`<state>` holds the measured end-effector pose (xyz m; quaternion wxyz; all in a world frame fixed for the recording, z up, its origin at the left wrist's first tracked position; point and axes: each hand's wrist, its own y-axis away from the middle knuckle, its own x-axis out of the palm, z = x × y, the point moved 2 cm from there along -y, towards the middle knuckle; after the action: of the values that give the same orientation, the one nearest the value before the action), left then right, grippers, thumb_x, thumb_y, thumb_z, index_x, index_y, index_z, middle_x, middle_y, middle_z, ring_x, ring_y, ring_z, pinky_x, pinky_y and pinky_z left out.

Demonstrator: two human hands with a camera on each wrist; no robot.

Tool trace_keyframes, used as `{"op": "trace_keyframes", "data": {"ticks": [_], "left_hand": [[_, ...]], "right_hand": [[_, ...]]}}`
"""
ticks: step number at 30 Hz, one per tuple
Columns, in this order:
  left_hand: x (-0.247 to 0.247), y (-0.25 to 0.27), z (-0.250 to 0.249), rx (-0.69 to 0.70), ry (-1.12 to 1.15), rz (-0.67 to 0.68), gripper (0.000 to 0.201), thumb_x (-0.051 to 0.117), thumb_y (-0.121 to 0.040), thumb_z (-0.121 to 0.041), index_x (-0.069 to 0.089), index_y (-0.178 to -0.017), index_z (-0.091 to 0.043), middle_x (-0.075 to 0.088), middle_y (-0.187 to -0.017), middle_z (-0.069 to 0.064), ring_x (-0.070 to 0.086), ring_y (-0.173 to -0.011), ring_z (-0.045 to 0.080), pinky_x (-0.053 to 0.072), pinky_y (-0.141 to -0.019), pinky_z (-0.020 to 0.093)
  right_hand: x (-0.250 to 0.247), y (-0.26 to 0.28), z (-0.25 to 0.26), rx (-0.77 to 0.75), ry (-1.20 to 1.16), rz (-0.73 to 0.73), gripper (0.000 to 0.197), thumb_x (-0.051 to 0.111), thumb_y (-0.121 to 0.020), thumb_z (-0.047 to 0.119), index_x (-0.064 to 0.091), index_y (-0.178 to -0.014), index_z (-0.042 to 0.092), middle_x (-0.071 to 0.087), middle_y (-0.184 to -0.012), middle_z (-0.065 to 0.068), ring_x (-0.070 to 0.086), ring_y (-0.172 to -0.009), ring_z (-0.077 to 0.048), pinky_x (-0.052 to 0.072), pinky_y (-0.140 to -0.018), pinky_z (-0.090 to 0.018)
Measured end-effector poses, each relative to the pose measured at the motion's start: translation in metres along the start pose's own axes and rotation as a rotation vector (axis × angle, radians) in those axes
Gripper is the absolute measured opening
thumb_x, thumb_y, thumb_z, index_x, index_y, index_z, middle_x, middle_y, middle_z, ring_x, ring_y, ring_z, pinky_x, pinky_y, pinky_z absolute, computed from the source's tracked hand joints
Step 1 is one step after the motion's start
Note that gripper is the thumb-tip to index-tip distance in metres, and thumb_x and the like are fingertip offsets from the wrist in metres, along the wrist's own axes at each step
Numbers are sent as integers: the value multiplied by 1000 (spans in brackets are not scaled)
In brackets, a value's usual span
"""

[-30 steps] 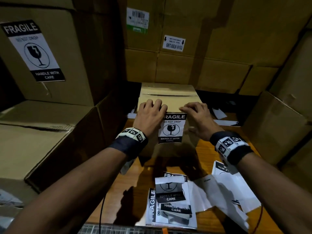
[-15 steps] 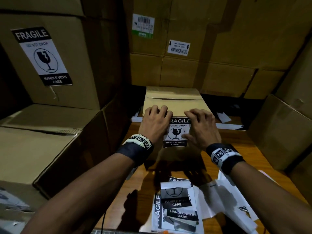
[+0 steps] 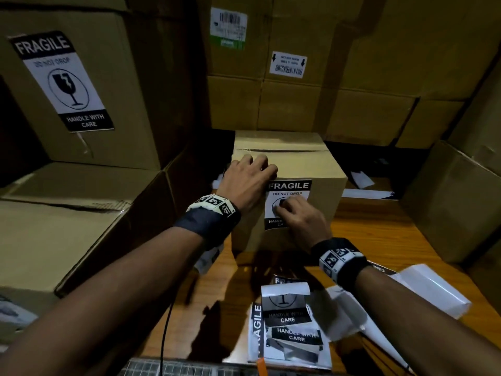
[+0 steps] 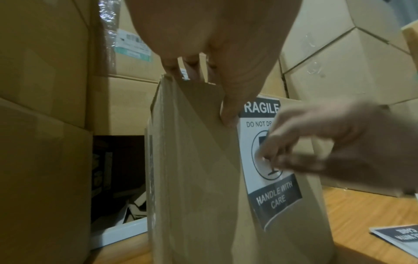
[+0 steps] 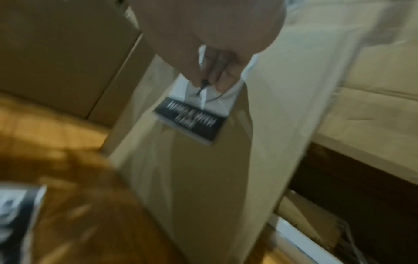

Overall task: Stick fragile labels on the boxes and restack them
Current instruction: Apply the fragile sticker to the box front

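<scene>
A small cardboard box (image 3: 320, 169) stands on the wooden table, with a black-and-white fragile label (image 3: 290, 185) on its near face. My left hand (image 3: 250, 176) holds the box's top left edge: fingers lie over the top and the thumb (image 4: 230, 114) sits on the front beside the label (image 4: 276, 194). My right hand (image 3: 294, 215) presses its fingertips on the middle of the label, hiding the glass symbol. The left wrist view shows the right hand (image 4: 328, 142) against the box (image 4: 194, 178). In the blurred right wrist view, the right hand (image 5: 210, 35) covers the upper label (image 5: 190, 121).
Loose fragile labels (image 3: 290, 327) and white backing sheets (image 3: 423, 289) lie on the table (image 3: 374, 232) near me. A large labelled box (image 3: 65, 80) rises at the left over a flat carton (image 3: 67, 207). Stacked cartons (image 3: 298, 104) stand behind, and another box (image 3: 444, 196) at the right.
My right hand slid from the label's top right edge down to its middle. The left hand kept its hold on the box's top left edge.
</scene>
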<state>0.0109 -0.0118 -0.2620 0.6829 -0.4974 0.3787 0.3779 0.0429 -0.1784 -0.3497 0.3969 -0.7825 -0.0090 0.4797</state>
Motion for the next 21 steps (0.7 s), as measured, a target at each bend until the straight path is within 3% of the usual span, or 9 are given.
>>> {"op": "trace_keyframes", "data": {"ticks": [5, 7, 9, 10, 11, 13, 15, 18, 21], "left_hand": [[0, -1, 2, 9, 15, -3, 33, 55, -97, -31, 46, -128, -25, 46, -127, 7, 48, -104, 28, 44, -82, 41], [1, -1, 2, 11, 23, -5, 31, 55, -97, -32, 47, -127, -25, 47, -127, 7, 49, -104, 28, 44, -82, 41], [1, -2, 2, 7, 32, -3, 30, 55, -98, -33, 47, -127, -26, 47, -128, 6, 49, -105, 28, 45, -83, 42], [1, -1, 2, 5, 34, -1, 30, 54, -99, -33, 47, -127, -26, 47, -128, 6, 49, -106, 28, 46, -83, 42], [0, -1, 2, 2, 35, 2, 30, 54, -99, -33, 47, -128, -26, 46, -129, 6, 49, -106, 28, 46, -84, 43], [-1, -1, 2, 1, 38, 6, 31, 52, -99, -33, 46, -129, -26, 46, -129, 6, 49, -107, 29, 47, -84, 43], [-1, 1, 1, -4, 40, 14, 30, 50, -100, -32, 46, -129, -26, 46, -130, 7, 49, -107, 29, 48, -84, 44], [-1, 1, 1, -5, 38, 21, 29, 46, -101, -32, 46, -130, -25, 45, -131, 7, 49, -108, 29, 48, -84, 44], [-1, 1, 1, -5, 41, 32, 32, 46, -101, -35, 44, -132, -26, 45, -132, 7, 48, -109, 29, 48, -84, 43]], "right_hand": [[19, 4, 15, 18, -57, 223, 24, 89, -58, 0, 70, -74, 4, 64, -86, -14, 63, -71, -28, 53, -44, -35], [24, 6, 19, 48, -58, 329, 19, 87, -61, 1, 70, -70, 2, 63, -86, -15, 63, -70, -29, 52, -42, -35], [23, 5, 24, 73, -65, 484, 7, 71, -83, 3, 69, -87, -1, 59, -97, -17, 63, -85, -33, 56, -57, -40], [26, 7, 25, 64, -39, 571, 14, 58, -94, 8, 67, -100, -2, 56, -106, -17, 59, -96, -33, 54, -70, -40], [29, 8, 27, 32, -12, 624, 22, 48, -100, 12, 65, -110, 0, 54, -112, -16, 56, -104, -33, 50, -77, -39], [27, 11, 30, 8, -23, 687, 27, 43, -103, 14, 62, -118, 3, 55, -115, -16, 56, -107, -32, 45, -80, -38], [25, 12, 28, 73, -111, 608, 19, 54, -97, 13, 66, -109, 5, 62, -106, -15, 61, -98, -33, 47, -75, -38], [13, 13, 4, 241, -123, 311, 16, 73, -77, 11, 69, -93, 9, 65, -87, -11, 62, -78, -28, 50, -64, -34], [6, 19, -13, 319, -117, 202, 15, 72, -81, 13, 67, -95, 10, 63, -88, -8, 58, -77, -23, 48, -63, -31]]}}
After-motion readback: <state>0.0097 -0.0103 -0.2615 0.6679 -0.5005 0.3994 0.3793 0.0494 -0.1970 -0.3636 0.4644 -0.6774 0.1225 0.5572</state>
